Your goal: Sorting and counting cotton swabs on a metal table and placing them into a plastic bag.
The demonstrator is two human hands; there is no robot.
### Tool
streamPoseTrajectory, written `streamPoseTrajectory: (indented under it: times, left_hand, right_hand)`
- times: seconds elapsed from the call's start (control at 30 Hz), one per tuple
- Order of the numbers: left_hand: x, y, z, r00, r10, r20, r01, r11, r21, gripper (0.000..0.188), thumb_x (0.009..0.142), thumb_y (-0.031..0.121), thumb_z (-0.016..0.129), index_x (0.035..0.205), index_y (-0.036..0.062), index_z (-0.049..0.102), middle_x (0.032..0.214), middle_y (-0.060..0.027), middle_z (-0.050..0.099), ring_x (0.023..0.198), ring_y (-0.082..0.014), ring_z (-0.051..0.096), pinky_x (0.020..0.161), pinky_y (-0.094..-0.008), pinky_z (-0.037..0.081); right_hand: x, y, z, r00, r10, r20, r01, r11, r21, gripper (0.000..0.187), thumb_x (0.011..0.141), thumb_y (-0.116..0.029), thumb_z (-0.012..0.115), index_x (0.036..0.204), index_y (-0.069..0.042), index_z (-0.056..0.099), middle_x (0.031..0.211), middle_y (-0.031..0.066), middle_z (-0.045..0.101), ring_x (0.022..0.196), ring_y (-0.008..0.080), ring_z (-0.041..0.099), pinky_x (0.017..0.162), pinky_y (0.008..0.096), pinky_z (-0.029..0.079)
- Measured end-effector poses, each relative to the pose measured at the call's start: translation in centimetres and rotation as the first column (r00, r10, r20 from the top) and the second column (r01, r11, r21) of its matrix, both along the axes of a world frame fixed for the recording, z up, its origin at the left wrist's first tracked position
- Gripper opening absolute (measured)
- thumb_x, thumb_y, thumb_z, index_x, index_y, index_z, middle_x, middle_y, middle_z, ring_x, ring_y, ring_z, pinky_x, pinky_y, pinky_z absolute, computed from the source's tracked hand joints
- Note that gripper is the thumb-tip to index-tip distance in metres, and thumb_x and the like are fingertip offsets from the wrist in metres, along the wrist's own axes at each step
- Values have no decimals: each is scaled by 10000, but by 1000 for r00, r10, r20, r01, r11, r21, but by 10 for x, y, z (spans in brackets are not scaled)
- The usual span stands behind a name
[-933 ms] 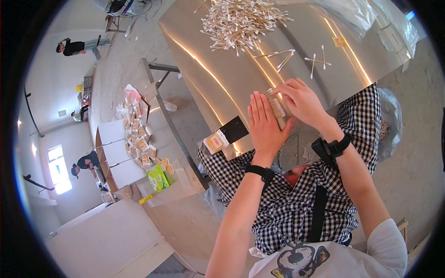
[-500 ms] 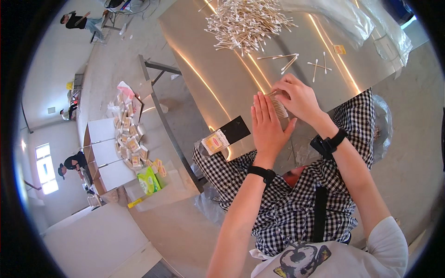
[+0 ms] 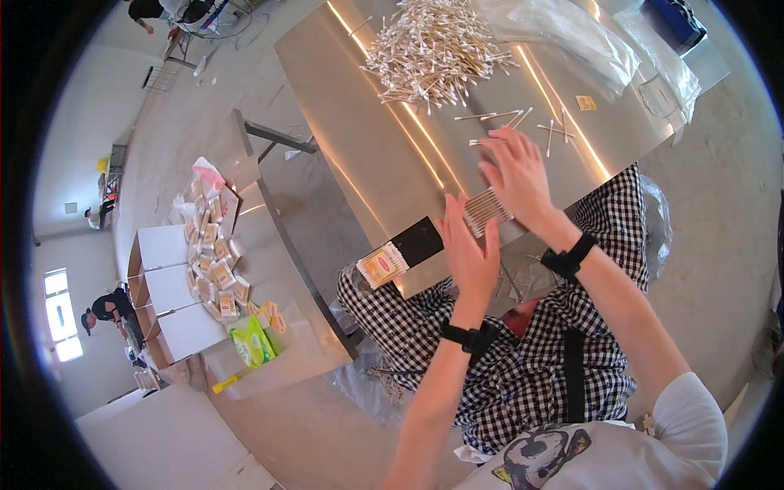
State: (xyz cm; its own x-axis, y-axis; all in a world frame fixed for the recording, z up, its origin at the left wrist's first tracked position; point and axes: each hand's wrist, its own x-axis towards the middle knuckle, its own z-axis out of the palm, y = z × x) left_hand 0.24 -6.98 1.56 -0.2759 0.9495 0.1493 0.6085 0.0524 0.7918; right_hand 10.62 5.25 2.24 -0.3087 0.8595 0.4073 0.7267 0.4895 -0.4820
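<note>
A flat row of cotton swabs (image 3: 487,212) lies side by side at the near edge of the metal table (image 3: 351,155). My left hand (image 3: 469,255) rests along its left side, fingers stretched and thumb apart. Beyond the row, my right hand (image 3: 520,178) reaches over the tabletop with fingers spread, close to a few loose cotton swabs (image 3: 500,115). Its fingertips are beside one swab; I see nothing gripped. Left of my left hand is a black flat block (image 3: 422,239), with a filled pack of cotton swabs (image 3: 382,266) against it at the table's corner.
A large heap of cotton swabs (image 3: 441,53) covers the far part of the table. Clear plastic bags (image 3: 572,37) and a small yellow card (image 3: 585,103) lie to its right. On a second table at left are many packs (image 3: 216,265) and a green packet (image 3: 252,341).
My right hand has moved off the row of swabs, forward toward the loose ones, and its fingers have spread. My left hand has drawn slightly nearer, thumb apart. More of the row shows.
</note>
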Motion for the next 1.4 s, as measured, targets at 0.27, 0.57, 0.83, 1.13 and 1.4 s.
streamPoseTrajectory:
  times: [0.27,0.57,0.83,1.13,1.4]
  left_hand:
    - [-20,-14,29,815,277,509,-351,935,53,618,1071,343,355,1522,-32,159,1517,-202,370,1430,-286,322,1181,-403,232]
    - [-39,0,-2,551,257,794,-510,856,77,648,1072,427,278,1529,-16,154,1532,-170,364,1430,-269,329,1204,-385,187]
    - [-34,7,2,594,282,753,-510,856,82,660,1067,431,292,1524,-22,145,1546,-200,323,1440,-296,300,1207,-407,204]
    - [-95,-26,11,707,484,515,-612,784,103,560,1060,317,380,1474,-47,285,1522,-223,356,1416,-287,345,1167,-387,262]
    - [-152,-41,-8,785,614,80,-601,786,-145,430,1019,338,506,1018,-58,677,900,-154,702,814,-239,657,776,-358,498]
  right_hand:
    - [-23,-24,-19,940,81,331,-107,992,61,481,913,-118,516,1375,9,472,1488,135,413,1465,280,264,1203,453,222]
    - [-68,-37,-20,954,244,176,-241,970,-37,490,888,-64,471,1369,35,468,1481,152,415,1457,285,276,1207,408,252]
    - [-96,-52,-24,934,344,96,-337,938,-81,486,903,-137,509,1357,36,484,1467,149,438,1455,272,283,1204,399,252]
    - [-103,-50,-25,943,285,173,-290,957,-1,469,899,-90,488,1349,39,486,1460,149,446,1446,269,303,1202,397,261]
    - [-124,-58,-20,932,316,178,-323,946,14,460,897,-87,505,1338,45,491,1454,150,452,1440,262,316,1196,386,276]
